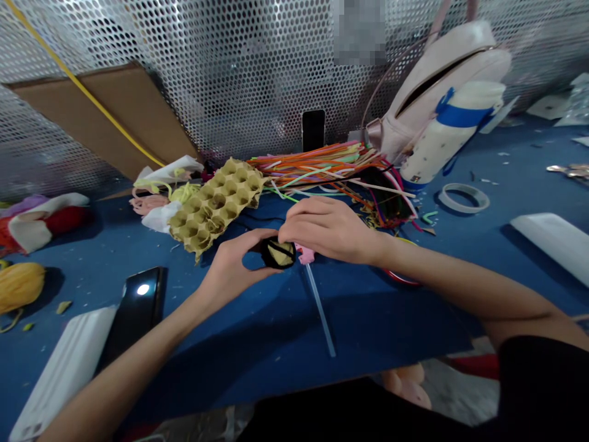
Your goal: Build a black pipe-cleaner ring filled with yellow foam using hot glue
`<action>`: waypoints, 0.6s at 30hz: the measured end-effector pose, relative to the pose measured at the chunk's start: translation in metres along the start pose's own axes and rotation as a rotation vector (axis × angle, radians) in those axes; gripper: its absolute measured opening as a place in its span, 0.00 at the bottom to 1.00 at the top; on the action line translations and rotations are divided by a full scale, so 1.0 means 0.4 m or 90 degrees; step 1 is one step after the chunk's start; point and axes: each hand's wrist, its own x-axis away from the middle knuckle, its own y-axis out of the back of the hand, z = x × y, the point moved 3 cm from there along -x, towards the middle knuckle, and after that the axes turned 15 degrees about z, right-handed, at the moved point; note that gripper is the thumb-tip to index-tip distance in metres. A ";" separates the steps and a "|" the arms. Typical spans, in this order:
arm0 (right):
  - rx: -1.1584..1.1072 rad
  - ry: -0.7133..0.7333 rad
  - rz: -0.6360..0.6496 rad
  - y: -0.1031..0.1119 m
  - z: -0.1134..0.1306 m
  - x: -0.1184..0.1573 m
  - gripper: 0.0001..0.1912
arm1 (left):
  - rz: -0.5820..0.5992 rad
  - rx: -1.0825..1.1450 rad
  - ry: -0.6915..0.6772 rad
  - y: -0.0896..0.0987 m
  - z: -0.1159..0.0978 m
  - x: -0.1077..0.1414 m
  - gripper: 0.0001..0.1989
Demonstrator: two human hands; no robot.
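My left hand grips a small egg-carton cup between thumb and fingers. Black yarn is wrapped around the cup's sides, and its tan opening faces me. My right hand is closed in a pinch at the cup's upper right edge, where a black strand crosses the opening; the fingertips are partly hidden. Just below the right hand lies a pink glue gun, mostly covered, with a translucent glue stick pointing toward me. Behind the left hand rests a tan egg carton.
Coloured pipe cleaners are heaped at the back. A white bottle leans on a pale bag at right, near a tape roll. On the left are a black phone, a white case and yellow yarn.
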 end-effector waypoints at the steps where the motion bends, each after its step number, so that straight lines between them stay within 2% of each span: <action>1: 0.009 0.006 -0.004 0.002 0.002 0.000 0.10 | 0.008 0.020 0.001 -0.002 -0.001 -0.001 0.26; 8: 0.025 0.048 0.003 0.016 0.011 -0.002 0.10 | 0.031 0.047 0.001 -0.007 -0.008 -0.001 0.26; 18: 0.012 0.021 -0.012 0.014 0.005 -0.011 0.09 | 0.013 0.051 -0.001 -0.010 0.002 -0.001 0.26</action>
